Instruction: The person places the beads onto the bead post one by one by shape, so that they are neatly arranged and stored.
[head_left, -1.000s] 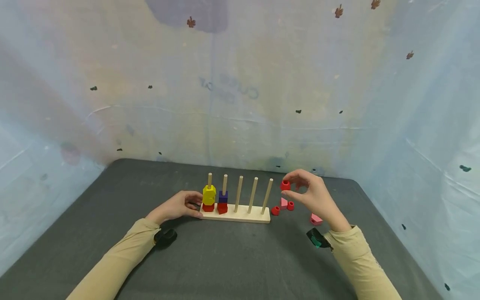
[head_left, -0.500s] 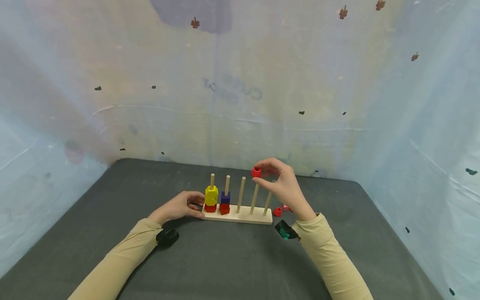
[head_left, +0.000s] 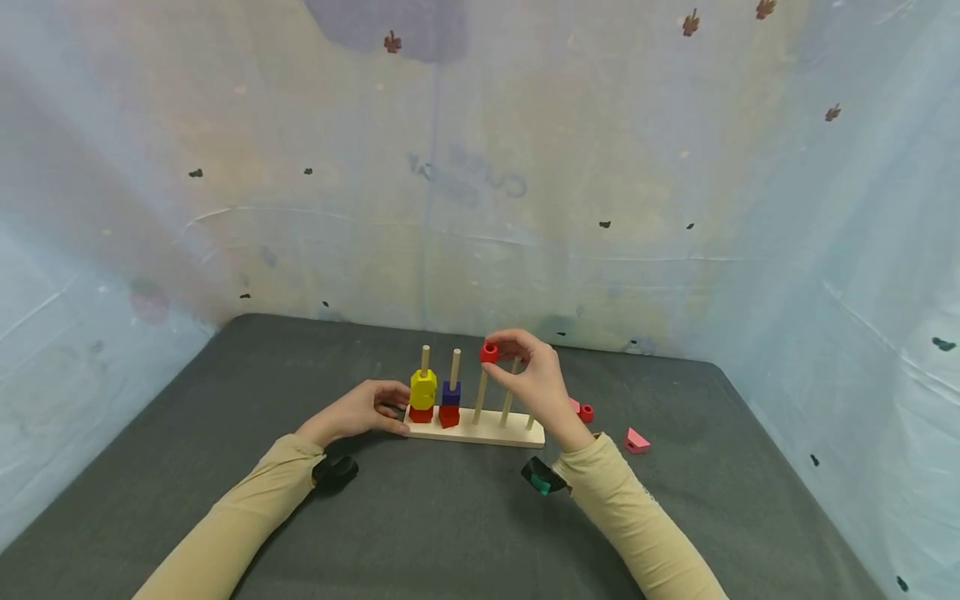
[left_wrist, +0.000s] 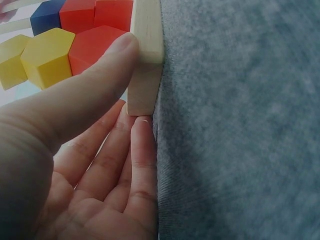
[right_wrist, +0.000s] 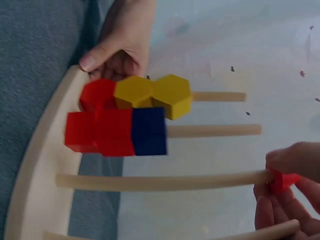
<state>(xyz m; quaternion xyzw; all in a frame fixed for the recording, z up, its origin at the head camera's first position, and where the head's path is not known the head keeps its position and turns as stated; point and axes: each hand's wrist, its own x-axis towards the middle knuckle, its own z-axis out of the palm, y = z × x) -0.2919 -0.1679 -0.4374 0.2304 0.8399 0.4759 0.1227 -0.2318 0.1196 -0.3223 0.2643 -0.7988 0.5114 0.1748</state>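
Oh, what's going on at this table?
A person's left hand grips the left end of a wooden peg base, while their right hand pinches a small red bead at the tip of the middle peg; whether it is threaded is unclear. The leftmost peg holds two yellow blocks over a red block; the next peg, a blue block over two red blocks. Loose pink pieces and a red piece lie on the table to the right.

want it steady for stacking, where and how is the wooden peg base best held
Probably by the left end of the wooden peg base, from the left, pinched low between thumb and fingers, where the left hand grips: the base is long and low with a short end to hold, leaving the pegs free for the right hand.
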